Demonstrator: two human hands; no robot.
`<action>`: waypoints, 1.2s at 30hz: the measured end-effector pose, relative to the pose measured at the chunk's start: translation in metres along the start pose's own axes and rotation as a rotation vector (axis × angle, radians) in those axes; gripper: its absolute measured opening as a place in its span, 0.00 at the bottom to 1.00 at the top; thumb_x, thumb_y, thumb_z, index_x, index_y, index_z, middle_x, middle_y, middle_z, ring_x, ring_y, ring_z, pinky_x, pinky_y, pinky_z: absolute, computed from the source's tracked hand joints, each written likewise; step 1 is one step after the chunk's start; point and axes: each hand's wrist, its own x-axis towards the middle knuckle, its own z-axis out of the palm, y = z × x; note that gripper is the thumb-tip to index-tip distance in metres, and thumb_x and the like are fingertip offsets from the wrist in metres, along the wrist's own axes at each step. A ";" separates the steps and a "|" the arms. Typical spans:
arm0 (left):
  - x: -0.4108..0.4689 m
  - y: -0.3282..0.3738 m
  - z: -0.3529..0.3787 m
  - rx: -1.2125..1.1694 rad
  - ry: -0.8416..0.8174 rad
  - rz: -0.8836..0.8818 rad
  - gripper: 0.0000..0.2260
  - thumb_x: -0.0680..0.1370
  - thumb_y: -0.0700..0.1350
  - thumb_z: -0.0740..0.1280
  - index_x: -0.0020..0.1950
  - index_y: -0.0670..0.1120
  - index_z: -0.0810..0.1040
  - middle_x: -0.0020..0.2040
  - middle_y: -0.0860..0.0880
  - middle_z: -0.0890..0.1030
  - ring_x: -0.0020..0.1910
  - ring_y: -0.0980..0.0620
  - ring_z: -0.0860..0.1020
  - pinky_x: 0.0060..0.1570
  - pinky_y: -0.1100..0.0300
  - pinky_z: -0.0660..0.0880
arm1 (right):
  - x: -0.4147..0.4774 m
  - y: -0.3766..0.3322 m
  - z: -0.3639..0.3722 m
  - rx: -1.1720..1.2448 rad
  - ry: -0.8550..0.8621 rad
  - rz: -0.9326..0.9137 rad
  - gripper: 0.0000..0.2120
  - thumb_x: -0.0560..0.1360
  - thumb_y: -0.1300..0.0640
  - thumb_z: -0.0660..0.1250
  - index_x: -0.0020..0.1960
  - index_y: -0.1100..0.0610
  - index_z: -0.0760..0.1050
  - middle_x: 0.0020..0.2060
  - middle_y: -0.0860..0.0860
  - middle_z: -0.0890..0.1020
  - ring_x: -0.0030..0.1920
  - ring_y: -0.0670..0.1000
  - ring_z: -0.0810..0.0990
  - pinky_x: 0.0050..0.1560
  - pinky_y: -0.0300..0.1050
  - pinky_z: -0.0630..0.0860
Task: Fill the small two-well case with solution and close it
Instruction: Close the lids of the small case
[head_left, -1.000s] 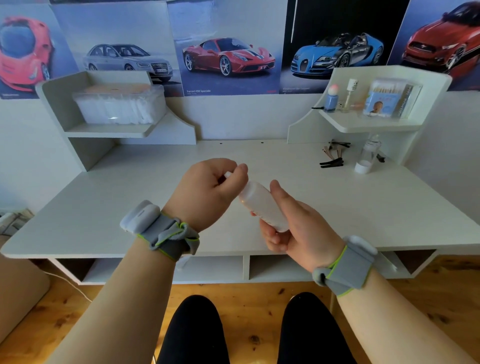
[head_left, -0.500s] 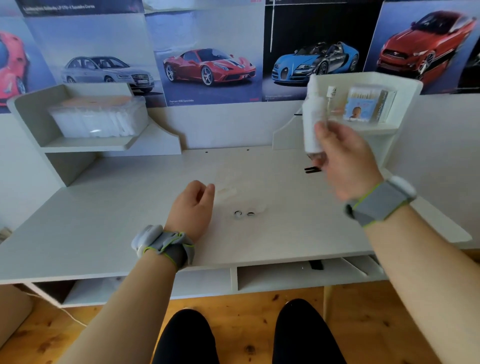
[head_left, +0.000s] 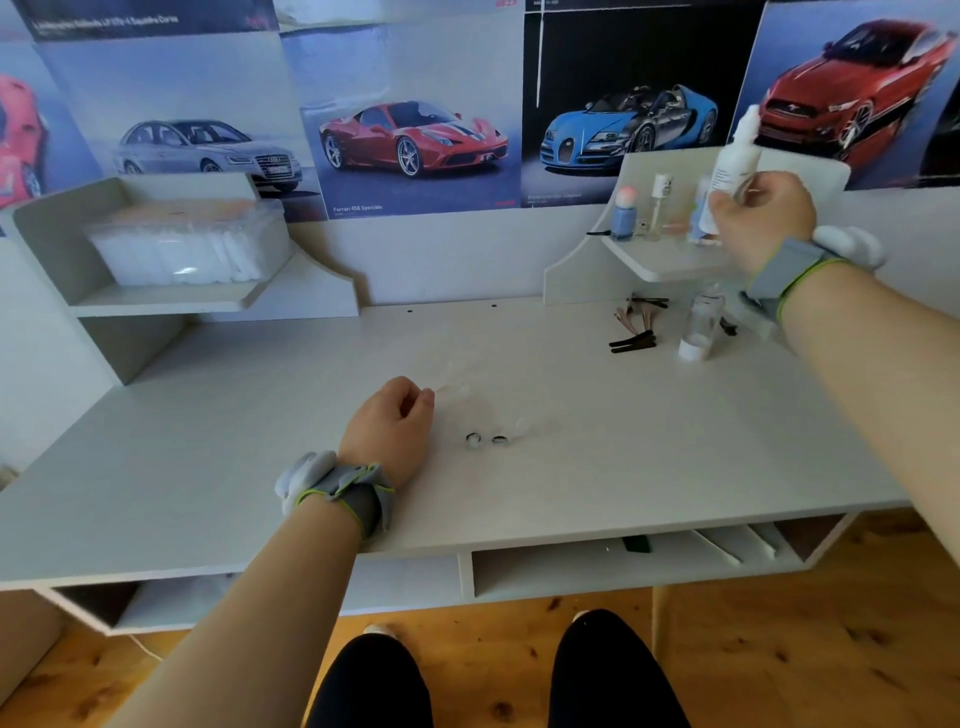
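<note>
The small clear two-well case lies on the white desk, its two wells showing as dark rings. It looks open, though the clear lids are hard to make out. My left hand rests on the desk just left of the case, its fingers curled and nothing visible in them. My right hand is raised at the right-hand shelf, gripping the white solution bottle upright, tip up. The bottle is blurred.
On the right shelf stand a blue bottle and a small vial. Below it, a clear bottle and dark hair clips lie on the desk. A plastic box fills the left shelf.
My right hand carried the bottle from in front of me up and right to the shelf. My left hand let go of the bottle's tip and dropped onto the desk beside the case.
</note>
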 end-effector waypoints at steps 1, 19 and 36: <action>0.000 0.000 0.001 0.017 -0.009 0.002 0.12 0.79 0.51 0.58 0.40 0.46 0.71 0.35 0.50 0.74 0.36 0.48 0.71 0.37 0.57 0.66 | 0.003 0.004 0.002 -0.029 -0.012 0.025 0.12 0.76 0.52 0.63 0.34 0.55 0.69 0.32 0.51 0.75 0.32 0.47 0.72 0.31 0.36 0.65; -0.001 -0.007 0.002 -0.073 -0.125 0.041 0.06 0.76 0.50 0.59 0.41 0.55 0.74 0.39 0.54 0.77 0.38 0.57 0.74 0.37 0.63 0.68 | 0.011 0.030 0.022 -0.095 0.044 0.140 0.13 0.75 0.52 0.61 0.51 0.61 0.75 0.47 0.59 0.80 0.49 0.59 0.79 0.43 0.42 0.68; -0.008 -0.003 -0.004 -0.141 -0.227 0.119 0.12 0.62 0.60 0.68 0.44 0.59 0.74 0.39 0.58 0.77 0.34 0.61 0.74 0.39 0.62 0.73 | 0.001 0.027 0.026 -0.178 -0.019 -0.023 0.14 0.75 0.52 0.63 0.51 0.61 0.78 0.49 0.59 0.83 0.49 0.59 0.80 0.42 0.40 0.68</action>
